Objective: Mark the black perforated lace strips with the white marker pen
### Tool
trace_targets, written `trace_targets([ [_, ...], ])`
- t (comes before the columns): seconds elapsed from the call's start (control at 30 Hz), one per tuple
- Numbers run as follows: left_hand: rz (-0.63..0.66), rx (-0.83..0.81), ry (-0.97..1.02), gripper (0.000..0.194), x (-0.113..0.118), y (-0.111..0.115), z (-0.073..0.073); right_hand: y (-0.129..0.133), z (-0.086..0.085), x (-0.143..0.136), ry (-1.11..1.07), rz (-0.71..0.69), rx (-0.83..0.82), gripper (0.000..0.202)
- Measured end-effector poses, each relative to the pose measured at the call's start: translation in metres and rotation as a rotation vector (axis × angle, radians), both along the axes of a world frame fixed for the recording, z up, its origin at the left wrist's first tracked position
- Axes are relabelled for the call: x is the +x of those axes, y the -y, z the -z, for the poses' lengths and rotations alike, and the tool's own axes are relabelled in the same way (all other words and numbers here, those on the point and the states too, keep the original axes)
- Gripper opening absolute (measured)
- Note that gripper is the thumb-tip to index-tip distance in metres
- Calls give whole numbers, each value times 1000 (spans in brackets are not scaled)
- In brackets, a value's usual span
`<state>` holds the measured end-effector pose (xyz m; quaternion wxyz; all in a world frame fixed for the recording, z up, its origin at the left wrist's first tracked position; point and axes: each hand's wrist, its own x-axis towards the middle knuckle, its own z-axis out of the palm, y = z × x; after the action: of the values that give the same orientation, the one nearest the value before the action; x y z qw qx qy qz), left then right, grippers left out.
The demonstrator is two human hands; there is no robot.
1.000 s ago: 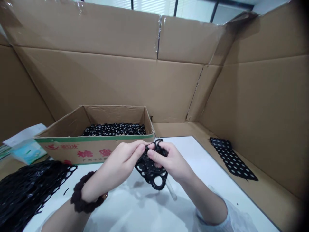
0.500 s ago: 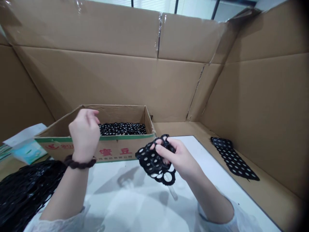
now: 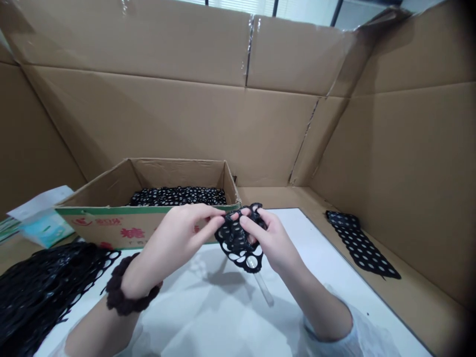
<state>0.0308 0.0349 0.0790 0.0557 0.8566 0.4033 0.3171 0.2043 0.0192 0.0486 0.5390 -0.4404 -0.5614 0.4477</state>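
A bunched piece of black lace fabric with round holes (image 3: 238, 239) hangs above the white tabletop, between my two hands. My right hand (image 3: 273, 238) is closed around its right side, with fingertips showing through the folds. At its upper left edge, the thumb and fingers of my left hand (image 3: 186, 230) pinch the lace. A dark scrunchie (image 3: 124, 287) circles my left wrist. Below the lace, a clear narrow strip (image 3: 265, 290) lies on the white tabletop (image 3: 211, 317). The lace hides part of that strip.
Behind my hands stands a cardboard box (image 3: 111, 225) with holed black lace pieces (image 3: 178, 196) inside. A heap of black lace (image 3: 44, 287) lies at left, near a tissue pack (image 3: 46, 228). One lace strip (image 3: 360, 245) rests at right. Tall cardboard walls (image 3: 178, 119) enclose the table.
My left hand has come down and right from above the box and now pinches the lace. My right hand keeps hold of it, and the lace has shifted slightly.
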Motion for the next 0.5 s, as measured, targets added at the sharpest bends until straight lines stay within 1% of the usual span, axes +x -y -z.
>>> trace_targets([
  [0.07,-116,95,-34,29,4,-2,3,0,1,0,27,-32,-15,19],
  [0.13,-260,205,1,29,0,-13,6,1,0,0,80,-82,-20,16],
  [0.2,-436,314,91,29,-13,-32,8,3,-1,1,158,-128,-23,12],
  [0.23,-557,373,139,30,-22,-43,10,4,-2,1,199,-152,-24,10],
  [0.3,-765,384,131,36,-40,-69,14,6,-4,2,258,-205,-25,10],
  [0.33,-737,316,17,35,-48,-80,17,7,-4,2,279,-232,-14,11],
  [0.37,-743,294,-46,33,-53,-89,20,8,-5,2,300,-255,6,12],
  [0.4,-707,277,-100,32,-55,-95,22,9,-6,2,322,-269,30,13],
  [0.43,-664,284,-113,34,-54,-96,23,9,-6,2,344,-278,54,14],
  [0.5,-526,301,-39,38,-45,-87,21,9,-7,3,374,-289,93,16],
])
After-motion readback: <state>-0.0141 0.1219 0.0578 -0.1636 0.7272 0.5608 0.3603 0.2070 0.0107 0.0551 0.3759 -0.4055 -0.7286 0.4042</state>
